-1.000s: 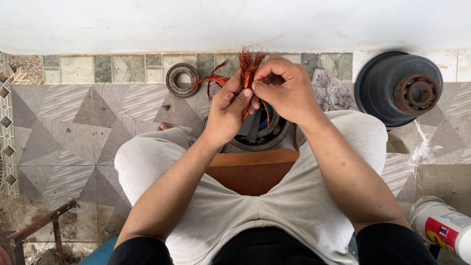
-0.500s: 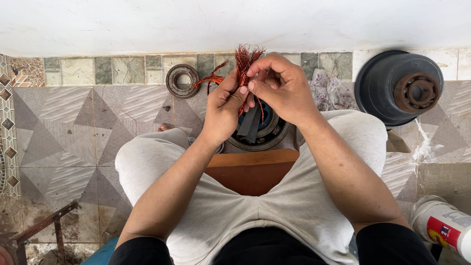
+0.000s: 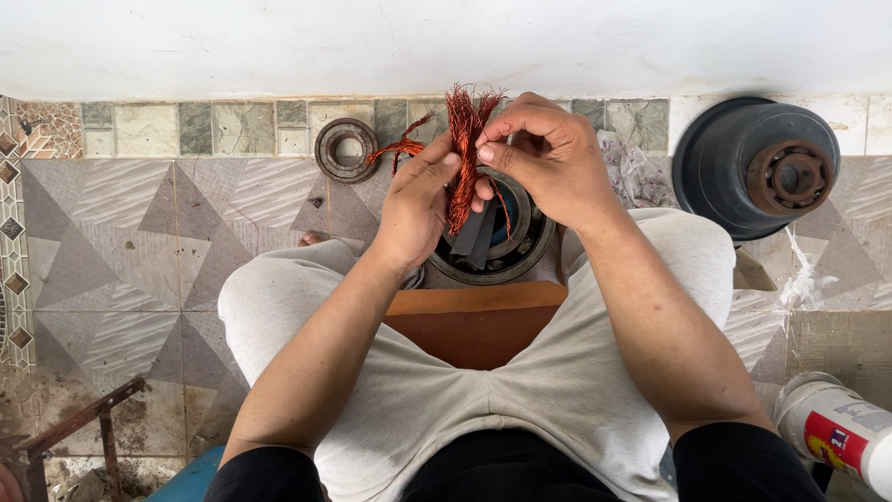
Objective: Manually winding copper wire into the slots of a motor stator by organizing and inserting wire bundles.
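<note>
Both hands [image 3: 483, 181] keep their grip on the copper wire bundle [image 3: 462, 149] (unchanged, barely shifted).

An informal home repair spot on a tiled floor [image 3: 139, 242] of grey triangle-patterned tiles, set against a white-painted wall [image 3: 279, 46]. Motor parts lie about: a round metal stator housing [image 3: 492, 251] between the seated person's knees, a bundle of reddish copper winding wire [image 3: 462, 139], a small rusty steel bearing ring [image 3: 347, 149] and a dark domed motor cover with a rusted bearing [image 3: 757, 167]
</note>
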